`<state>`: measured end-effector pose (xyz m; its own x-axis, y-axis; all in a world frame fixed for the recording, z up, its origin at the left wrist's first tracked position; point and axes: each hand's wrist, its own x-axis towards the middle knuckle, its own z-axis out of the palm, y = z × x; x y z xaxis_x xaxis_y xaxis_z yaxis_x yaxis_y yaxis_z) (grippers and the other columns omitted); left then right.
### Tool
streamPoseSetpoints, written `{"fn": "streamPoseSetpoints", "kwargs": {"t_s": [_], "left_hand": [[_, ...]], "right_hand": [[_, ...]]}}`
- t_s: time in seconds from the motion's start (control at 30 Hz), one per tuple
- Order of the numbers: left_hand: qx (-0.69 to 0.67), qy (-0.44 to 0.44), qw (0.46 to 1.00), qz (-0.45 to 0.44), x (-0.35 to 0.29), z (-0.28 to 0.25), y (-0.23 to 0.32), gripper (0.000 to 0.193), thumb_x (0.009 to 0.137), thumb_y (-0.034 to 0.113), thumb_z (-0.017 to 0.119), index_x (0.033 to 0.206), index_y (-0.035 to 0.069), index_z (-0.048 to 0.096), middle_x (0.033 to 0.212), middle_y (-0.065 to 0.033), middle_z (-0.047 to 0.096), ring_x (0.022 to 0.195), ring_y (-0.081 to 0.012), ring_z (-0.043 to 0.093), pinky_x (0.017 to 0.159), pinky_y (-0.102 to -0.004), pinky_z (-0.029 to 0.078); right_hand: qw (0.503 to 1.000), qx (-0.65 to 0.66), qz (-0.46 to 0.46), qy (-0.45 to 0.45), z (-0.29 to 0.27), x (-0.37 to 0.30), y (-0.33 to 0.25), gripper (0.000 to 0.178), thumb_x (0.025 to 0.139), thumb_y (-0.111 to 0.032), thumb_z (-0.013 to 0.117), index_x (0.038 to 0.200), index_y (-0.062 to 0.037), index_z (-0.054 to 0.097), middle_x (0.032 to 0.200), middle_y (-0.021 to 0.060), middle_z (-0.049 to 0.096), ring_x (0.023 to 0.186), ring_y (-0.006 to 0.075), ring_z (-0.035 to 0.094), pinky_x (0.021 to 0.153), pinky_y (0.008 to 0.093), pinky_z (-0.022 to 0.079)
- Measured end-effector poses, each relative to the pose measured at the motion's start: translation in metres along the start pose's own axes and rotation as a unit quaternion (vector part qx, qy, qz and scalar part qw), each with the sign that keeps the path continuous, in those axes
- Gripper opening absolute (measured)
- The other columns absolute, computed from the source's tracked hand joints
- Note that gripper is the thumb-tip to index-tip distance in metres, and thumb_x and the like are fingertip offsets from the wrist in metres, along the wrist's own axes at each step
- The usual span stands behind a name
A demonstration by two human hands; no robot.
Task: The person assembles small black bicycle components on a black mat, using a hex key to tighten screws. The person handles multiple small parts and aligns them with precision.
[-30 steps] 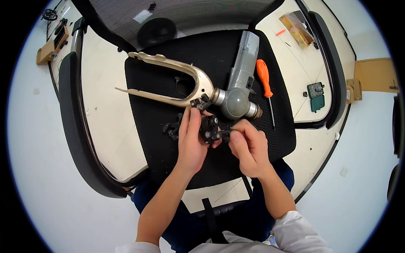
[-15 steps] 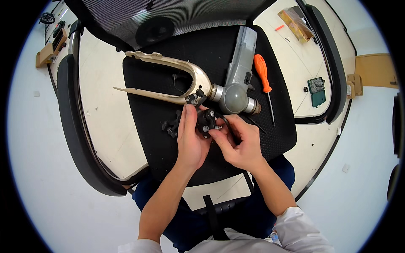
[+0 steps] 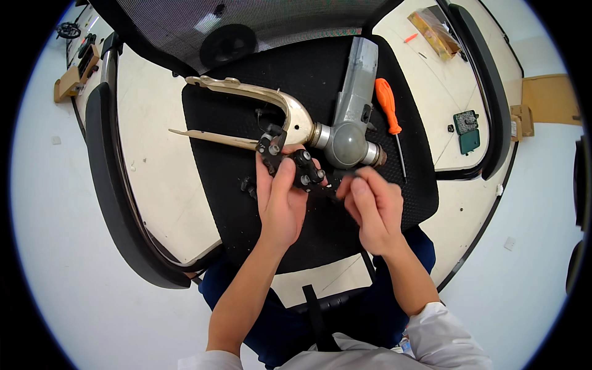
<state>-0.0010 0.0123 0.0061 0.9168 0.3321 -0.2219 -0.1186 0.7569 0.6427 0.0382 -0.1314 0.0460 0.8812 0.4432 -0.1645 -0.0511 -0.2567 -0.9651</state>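
Gripping blk part point(image 3: 301, 161) in curled L hand point(image 3: 282, 214), prob. to steady it w/ bolts point(image 3: 305, 179) exposed toward R hand point(image 3: 377, 213); pinching blurred dark piece point(image 3: 342, 176) in latter, can't ID.

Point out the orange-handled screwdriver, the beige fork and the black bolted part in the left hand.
Orange-handled screwdriver point(image 3: 386, 102): head view, on its handle.
Beige fork point(image 3: 300, 119): head view, on its crown.
Black bolted part point(image 3: 301, 162): head view, on its right-hand section.

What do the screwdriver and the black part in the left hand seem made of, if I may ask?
Screwdriver: smooth orange handle, probably plastic; thin silvery shaft, likely metal.
Black part: dark finish, coated metal or plastic, unclear which; its shiny silvery bolt heads suggest metal.
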Motion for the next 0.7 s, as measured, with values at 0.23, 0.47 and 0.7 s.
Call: {"fn": "streamPoseSetpoints", "kwargs": {"t_s": [0.23,0.47,0.7], "left_hand": [[0.044,-0.06,0.996,0.048,-0.001,-0.003,-0.013,0.027,0.099,0.024,0.041,0.118,0.006,0.036,0.11,-0.0129,0.044,0.095,-0.0247,0.051,0.084,-0.0404,0.046],[0.065,-0.048,0.994,0.075,-0.002,-0.004,-0.021,0.032,0.103,0.03,0.039,0.123,0.005,0.034,0.117,-0.0134,0.045,0.101,-0.0243,0.051,0.094,-0.0454,0.044],[0.159,-0.036,0.977,0.135,-0.005,-0.001,-0.027,0.035,0.101,0.033,0.046,0.12,0.006,0.032,0.115,-0.0123,0.044,0.102,-0.0231,0.051,0.101,-0.0507,0.04]], "right_hand": [[0.999,0.01,-0.004,-0.032,0.011,0.0,0.0,0.012,0.097,-0.009,0.049,0.093,0.001,0.056,0.056,0.0101,0.051,0.046,0.0203,0.052,0.046,0.0298,0.038],[0.997,-0.05,-0.05,0.005,0.012,0.001,0.009,0.009,0.095,-0.007,0.053,0.094,0.0008,0.056,0.054,0.0154,0.051,0.044,0.0298,0.055,0.043,0.0339,0.038],[0.998,-0.06,-0.024,0.011,0.014,-0.001,0.008,0.01,0.095,-0.007,0.052,0.088,0.0003,0.053,0.054,0.0167,0.05,0.045,0.0323,0.054,0.043,0.0363,0.037]]}}
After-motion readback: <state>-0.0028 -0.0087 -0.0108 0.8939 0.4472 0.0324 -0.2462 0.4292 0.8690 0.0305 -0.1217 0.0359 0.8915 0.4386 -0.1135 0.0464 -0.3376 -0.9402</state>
